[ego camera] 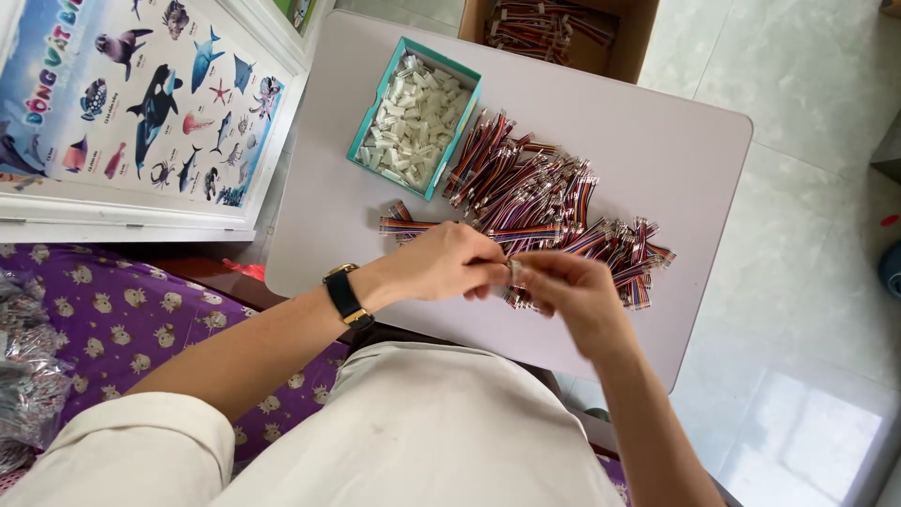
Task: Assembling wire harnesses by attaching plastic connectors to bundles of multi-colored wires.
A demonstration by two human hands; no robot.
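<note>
My left hand (pixel 446 263), with a black wristwatch (pixel 344 295) on the wrist, meets my right hand (pixel 574 293) over the near part of a pale table (pixel 676 150). Between their fingertips I pinch a small white connector (pixel 514 271) joined to a short multicoloured wire piece. Just beyond my hands lies a spread pile of multicoloured wire pieces (pixel 544 202). A teal box of white plastic connectors (pixel 416 117) stands at the table's far left.
A cardboard box (pixel 563 28) holding more wire bundles sits past the table's far edge. A sea-animal poster in a white frame (pixel 141 103) lies to the left. Purple patterned cloth (pixel 122 319) and a clear bag (pixel 28 385) are at lower left. Tiled floor (pixel 817 282) is on the right.
</note>
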